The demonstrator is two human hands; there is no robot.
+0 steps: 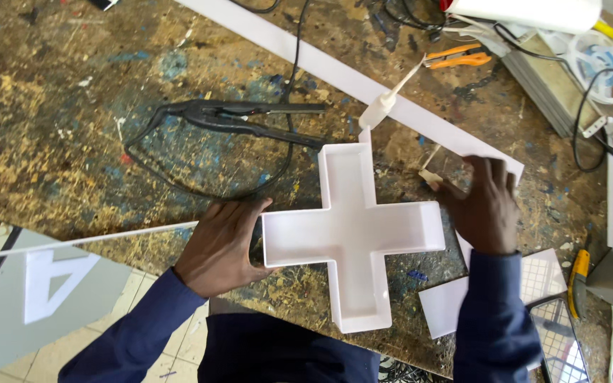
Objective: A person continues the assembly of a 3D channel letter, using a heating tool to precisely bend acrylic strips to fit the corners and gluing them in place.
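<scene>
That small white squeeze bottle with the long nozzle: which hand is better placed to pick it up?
Probably the right hand: it rests at the white plastic cross-shaped tray's right arm, nearer the bottle. The left hand steadies the opposite arm.

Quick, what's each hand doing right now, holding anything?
Left hand: open, pressed against the left arm of the white cross tray.
Right hand: fingers on the cross's right arm; grip cannot be told.

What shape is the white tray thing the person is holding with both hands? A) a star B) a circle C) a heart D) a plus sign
D: the white tray has four straight arms meeting in the middle like a plus sign, with the left hand and right hand at its side arms.
</scene>
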